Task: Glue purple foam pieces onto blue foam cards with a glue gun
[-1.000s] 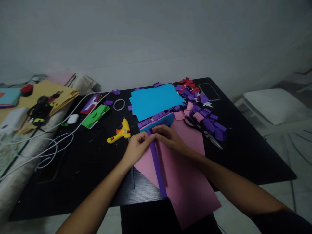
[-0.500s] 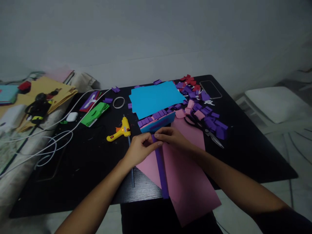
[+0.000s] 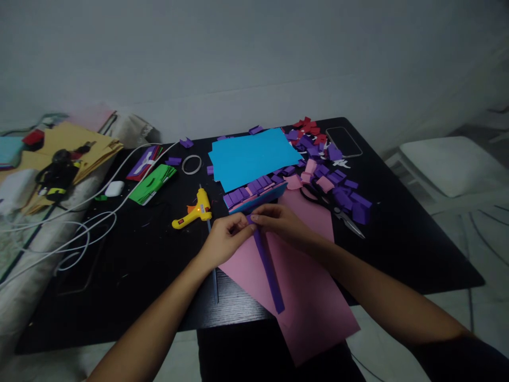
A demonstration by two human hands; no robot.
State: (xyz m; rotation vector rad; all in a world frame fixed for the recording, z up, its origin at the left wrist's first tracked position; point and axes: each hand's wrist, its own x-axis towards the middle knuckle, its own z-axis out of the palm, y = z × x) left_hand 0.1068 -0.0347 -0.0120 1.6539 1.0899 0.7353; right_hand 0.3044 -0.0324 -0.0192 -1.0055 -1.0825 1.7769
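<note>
Both hands pinch the far end of a long purple paper strip point(image 3: 270, 270), whose near end slants toward me. My left hand point(image 3: 228, 236) holds it from the left, thumb against the fingers. From the right, my right hand point(image 3: 280, 225) grips the same end with its fingertips. Beneath the strip lies a large pink sheet point(image 3: 310, 297) that hangs over the table's front edge. Just beyond the fingers stands a blue panel point(image 3: 262, 199), with several folded purple and pink paper pieces along its top. Blue sheets point(image 3: 254, 156) lie behind it.
A yellow glue gun point(image 3: 194, 209) with a lit light lies left of my hands. Black-handled scissors point(image 3: 345, 220) rest at right beside a pile of purple paper pieces point(image 3: 345, 196). White cables point(image 3: 87, 233) loop at left, near a green paper bundle point(image 3: 153, 184). A roll of tape point(image 3: 191, 164) lies farther back.
The near end of the purple strip has swung to the right over the pink sheet. My hands keep their pinch at its far end. The view has shifted slightly.
</note>
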